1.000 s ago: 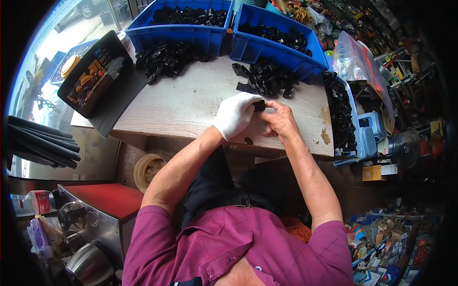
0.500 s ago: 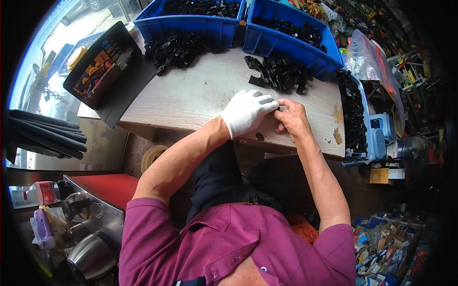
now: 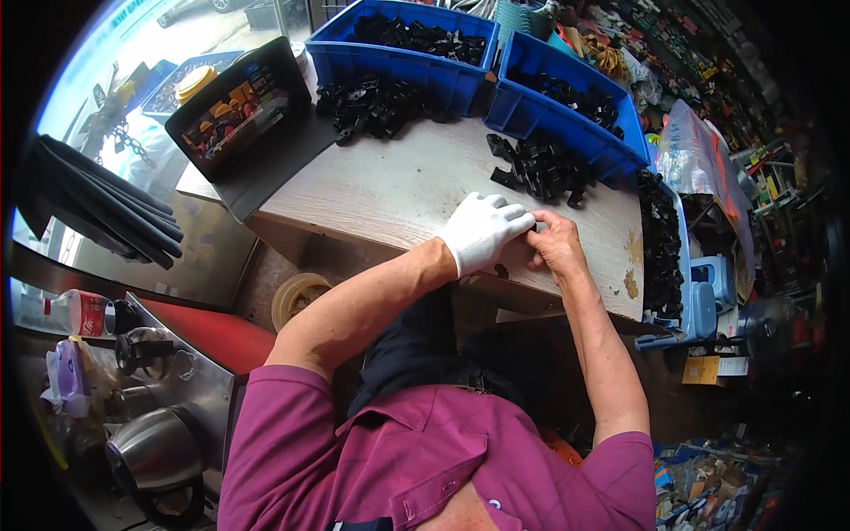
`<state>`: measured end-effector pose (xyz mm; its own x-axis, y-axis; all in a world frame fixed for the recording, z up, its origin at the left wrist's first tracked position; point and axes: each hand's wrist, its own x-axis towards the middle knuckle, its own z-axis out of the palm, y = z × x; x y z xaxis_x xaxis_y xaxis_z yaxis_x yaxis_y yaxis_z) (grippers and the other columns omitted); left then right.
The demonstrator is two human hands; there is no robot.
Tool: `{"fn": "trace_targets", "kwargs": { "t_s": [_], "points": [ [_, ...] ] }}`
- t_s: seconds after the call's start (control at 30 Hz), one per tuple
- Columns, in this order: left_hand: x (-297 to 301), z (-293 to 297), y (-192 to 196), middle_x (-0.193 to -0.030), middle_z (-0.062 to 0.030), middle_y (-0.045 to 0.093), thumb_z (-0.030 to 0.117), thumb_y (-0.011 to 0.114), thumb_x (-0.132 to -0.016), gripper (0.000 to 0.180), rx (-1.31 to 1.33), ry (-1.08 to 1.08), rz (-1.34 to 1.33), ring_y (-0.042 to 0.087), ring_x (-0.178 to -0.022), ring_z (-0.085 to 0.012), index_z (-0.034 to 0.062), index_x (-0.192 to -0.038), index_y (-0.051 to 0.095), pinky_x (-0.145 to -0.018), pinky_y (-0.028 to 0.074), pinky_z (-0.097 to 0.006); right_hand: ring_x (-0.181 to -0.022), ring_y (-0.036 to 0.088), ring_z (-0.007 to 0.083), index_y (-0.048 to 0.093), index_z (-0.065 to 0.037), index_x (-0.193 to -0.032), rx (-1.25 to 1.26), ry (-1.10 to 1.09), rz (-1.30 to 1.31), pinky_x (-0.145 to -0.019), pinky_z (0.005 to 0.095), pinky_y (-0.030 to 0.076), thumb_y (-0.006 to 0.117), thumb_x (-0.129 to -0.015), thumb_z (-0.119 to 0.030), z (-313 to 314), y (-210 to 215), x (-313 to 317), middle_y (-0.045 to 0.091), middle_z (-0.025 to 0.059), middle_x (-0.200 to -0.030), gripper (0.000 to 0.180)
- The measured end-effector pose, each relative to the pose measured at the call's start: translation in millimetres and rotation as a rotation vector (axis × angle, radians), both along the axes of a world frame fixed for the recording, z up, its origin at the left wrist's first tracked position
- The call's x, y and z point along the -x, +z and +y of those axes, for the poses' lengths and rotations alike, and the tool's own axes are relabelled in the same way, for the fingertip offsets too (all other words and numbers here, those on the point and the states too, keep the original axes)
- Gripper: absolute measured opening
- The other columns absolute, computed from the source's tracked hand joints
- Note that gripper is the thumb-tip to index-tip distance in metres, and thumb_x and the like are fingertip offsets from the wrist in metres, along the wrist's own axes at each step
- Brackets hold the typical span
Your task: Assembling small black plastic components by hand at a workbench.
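Black parts [image 3: 542, 172] heaped toward bench [image 3: 390, 190] far right corner, presumably for reach; I see left hand [image 3: 485, 232], right hand [image 3: 560, 247] curled fingertip-to-fingertip, grip hidden, can't tell.

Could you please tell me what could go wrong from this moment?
The gloved left hand and bare right hand meet near the front edge of the wood-grain table; if the grip slips, anything held there might fall. The right hand, without a glove, might get scratched by a rough edge, though whatever is held is too hidden to tell. The loose pile of black parts just beyond could be knocked and scattered.
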<state>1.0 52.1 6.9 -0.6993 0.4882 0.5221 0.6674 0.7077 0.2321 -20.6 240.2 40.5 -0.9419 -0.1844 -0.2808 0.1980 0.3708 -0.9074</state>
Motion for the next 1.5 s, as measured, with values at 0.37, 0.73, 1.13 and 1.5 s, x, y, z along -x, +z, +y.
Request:
{"fn": "trace_targets", "kwargs": {
  "t_s": [0.37,0.73,1.13,1.5],
  "points": [
    [2,3,-4,-0.106,-0.0037,0.07,0.018,0.068,-0.078,0.039,-0.13,-0.049,0.047,0.064,-0.105,-0.0284,0.0137,-0.116,0.07,-0.087,0.051,-0.043,-0.043,0.048,0.0087,0.068,0.001,-0.113,-0.066,-0.004,0.058,-0.04,0.0272,0.046,0.069,-0.084,0.0,5,-7,2,0.056,-0.001,-0.062,0.029],
    [2,-2,1,-0.118,-0.0185,0.07,0.007,0.071,-0.083,0.041,-0.375,0.083,0.001,0.066,-0.106,-0.039,0.0031,-0.123,0.066,-0.092,0.054,-0.044,-0.042,0.055,0.0133,0.065,0.001,-0.107,0.139,-0.113,-0.066,-0.043,0.0317,0.053,0.083,-0.083,-0.02,41,-3,-2,0.063,0.0063,-0.069,0.036],
    [37,14,-4,-0.138,-0.0235,0.052,0.032,0.079,-0.081,0.071,-0.056,0.493,0.038,0.047,-0.127,-0.0435,0.01,-0.143,0.052,-0.103,0.041,-0.054,-0.043,0.056,0.0137,0.066,-0.006,-0.102,0.238,-0.79,0.252,-0.044,0.0363,0.061,0.083,-0.085,-0.022,178,45,84,0.054,0.0012,-0.061,0.029],
    [56,52,-3,-0.13,-0.0195,0.059,0.027,0.067,-0.091,0.05,0.006,0.401,0.022,0.052,-0.121,-0.0405,0.0124,-0.138,0.056,-0.102,0.04,-0.052,-0.042,0.055,0.0133,0.065,-0.005,-0.1,0.149,-0.589,0.051,-0.044,0.0358,0.059,0.083,-0.086,-0.026,130,12,62,0.05,-0.0003,-0.058,0.031]
  ]
}}
